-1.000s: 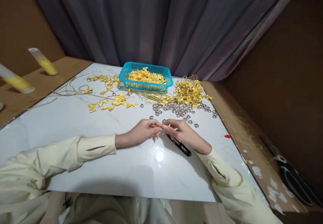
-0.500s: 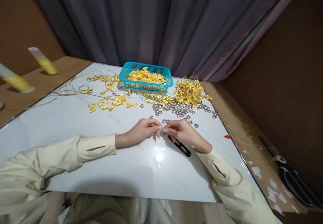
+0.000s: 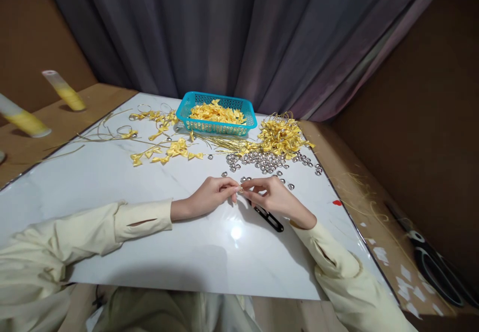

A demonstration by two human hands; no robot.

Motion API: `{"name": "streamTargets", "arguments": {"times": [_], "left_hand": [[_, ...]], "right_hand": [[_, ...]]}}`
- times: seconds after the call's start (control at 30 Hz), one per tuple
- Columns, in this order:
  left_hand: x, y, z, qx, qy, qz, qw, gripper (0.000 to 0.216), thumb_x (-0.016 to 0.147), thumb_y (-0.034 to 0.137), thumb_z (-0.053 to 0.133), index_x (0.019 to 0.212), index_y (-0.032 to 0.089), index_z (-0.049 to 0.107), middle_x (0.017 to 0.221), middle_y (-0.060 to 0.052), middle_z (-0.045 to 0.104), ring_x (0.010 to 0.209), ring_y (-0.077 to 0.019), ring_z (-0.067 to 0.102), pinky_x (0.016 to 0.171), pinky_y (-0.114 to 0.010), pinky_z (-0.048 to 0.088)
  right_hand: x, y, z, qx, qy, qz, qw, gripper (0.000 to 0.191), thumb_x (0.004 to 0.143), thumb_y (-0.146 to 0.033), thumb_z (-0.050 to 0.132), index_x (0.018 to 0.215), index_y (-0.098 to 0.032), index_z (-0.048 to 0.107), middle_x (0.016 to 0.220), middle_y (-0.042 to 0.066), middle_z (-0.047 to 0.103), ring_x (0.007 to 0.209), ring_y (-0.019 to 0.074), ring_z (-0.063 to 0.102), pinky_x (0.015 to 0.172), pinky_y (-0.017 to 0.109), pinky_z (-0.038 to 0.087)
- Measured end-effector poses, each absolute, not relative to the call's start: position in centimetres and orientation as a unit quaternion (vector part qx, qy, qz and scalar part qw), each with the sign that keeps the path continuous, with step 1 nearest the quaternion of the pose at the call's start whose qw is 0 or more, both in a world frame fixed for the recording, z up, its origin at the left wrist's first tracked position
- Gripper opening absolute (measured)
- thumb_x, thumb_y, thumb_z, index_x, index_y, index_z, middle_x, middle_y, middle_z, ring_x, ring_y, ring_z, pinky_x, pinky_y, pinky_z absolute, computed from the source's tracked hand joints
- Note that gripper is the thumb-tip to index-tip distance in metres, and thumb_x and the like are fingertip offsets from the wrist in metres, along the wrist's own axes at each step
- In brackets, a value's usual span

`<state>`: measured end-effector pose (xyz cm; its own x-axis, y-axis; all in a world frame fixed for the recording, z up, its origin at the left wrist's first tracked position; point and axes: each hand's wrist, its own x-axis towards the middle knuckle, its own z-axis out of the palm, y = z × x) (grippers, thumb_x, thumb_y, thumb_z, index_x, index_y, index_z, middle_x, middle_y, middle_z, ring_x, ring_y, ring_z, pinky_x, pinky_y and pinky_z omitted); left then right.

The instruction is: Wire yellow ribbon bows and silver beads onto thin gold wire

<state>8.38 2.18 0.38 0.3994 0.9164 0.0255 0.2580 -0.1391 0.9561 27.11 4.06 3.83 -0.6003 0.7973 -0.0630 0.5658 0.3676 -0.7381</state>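
Note:
My left hand (image 3: 209,195) and my right hand (image 3: 275,195) meet fingertip to fingertip low over the white marble table (image 3: 149,222). Both pinch a tiny item between them, too small to name. A black snipper (image 3: 268,217) lies on the table partly under my right hand. Just beyond my fingers is a scatter of small silver beads (image 3: 267,162). Cream sleeves cover both forearms.
A turquoise basket (image 3: 216,115) of yellow ribbon bows stands at the back. Loose yellow bows on gold wire (image 3: 168,150) lie left of it, a heap of finished ones (image 3: 282,136) to its right. Two yellow-and-white tubes (image 3: 63,91) stand far left. Black scissors (image 3: 434,264) lie off the table's right edge.
My right hand's fingers shifted slightly, lifting and re-pinching at the meeting point. My left hand stayed almost still.

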Motion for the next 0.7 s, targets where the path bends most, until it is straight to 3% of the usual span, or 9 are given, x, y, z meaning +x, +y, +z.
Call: {"name": "streamTargets", "arguments": {"times": [0.2,0.43,0.57,0.7], "left_hand": [[8.3,2.1,0.3,0.707,0.426,0.331,0.458,0.024,0.086,0.029,0.046,0.077,0.014,0.063,0.067,-0.002,0.063,0.064,-0.0112,0.055,0.065,-0.021,0.041],[8.3,1.9,0.3,0.709,0.431,0.329,0.451,0.025,0.086,0.032,0.045,0.075,0.016,0.061,0.066,-0.001,0.063,0.061,-0.0111,0.055,0.063,-0.021,0.041],[8.4,2.1,0.2,0.676,0.445,0.334,0.483,0.026,0.085,0.034,0.047,0.075,0.015,0.061,0.063,-0.001,0.062,0.059,-0.0105,0.052,0.059,-0.021,0.040],[8.5,2.4,0.1,0.641,0.452,0.338,0.520,0.027,0.084,0.036,0.049,0.077,0.013,0.061,0.063,-0.002,0.062,0.053,-0.0092,0.046,0.054,-0.021,0.038]], "right_hand": [[26.7,3.9,3.4,-0.425,-0.830,0.327,0.154,0.022,0.080,-0.018,0.051,0.083,-0.014,0.072,0.052,0.000,0.060,0.048,0.0085,0.046,0.054,0.019,0.039],[26.8,3.9,3.0,-0.435,-0.838,0.286,0.166,0.019,0.078,-0.016,0.052,0.077,-0.016,0.071,0.055,0.000,0.063,0.049,0.0086,0.048,0.054,0.019,0.038],[26.9,3.7,2.6,-0.416,-0.856,0.228,0.205,0.018,0.079,-0.017,0.052,0.082,-0.017,0.069,0.080,0.004,0.068,0.059,0.0107,0.056,0.059,0.022,0.042],[26.9,3.4,2.4,-0.387,-0.882,0.150,0.223,0.021,0.083,-0.016,0.048,0.085,-0.018,0.068,0.115,0.008,0.061,0.084,0.0166,0.062,0.067,0.026,0.046]]}}
